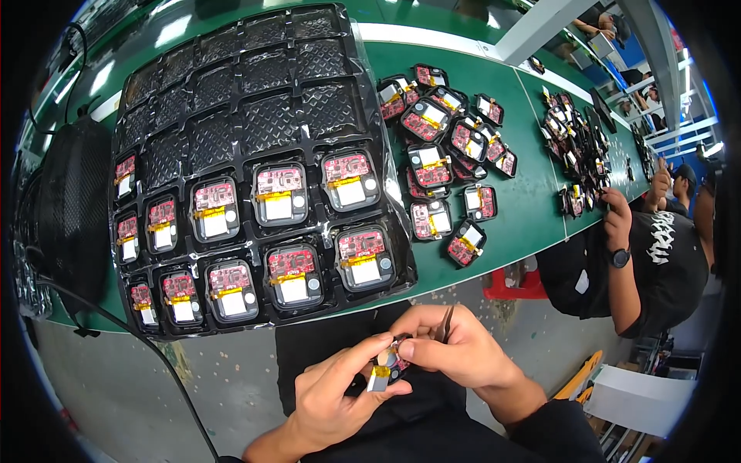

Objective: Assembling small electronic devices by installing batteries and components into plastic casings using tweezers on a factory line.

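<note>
My left hand is closed on a small electronic device, pinched between fingers and thumb over my lap. The device has a dark case, a silver battery and yellow tape; my fingers cover much of the rest. My right hand holds dark tweezers, whose pointed end rises between thumb and forefinger. That thumb presses on the device's right side. In front of both hands, a black compartment tray carries two full rows of similar red-board devices, plus one at the left of the row behind.
Right of the tray, loose devices lie heaped on the green table. Farther right, a person handles another pile. At the left stand a black mesh bag and a dark cable hanging past the table edge.
</note>
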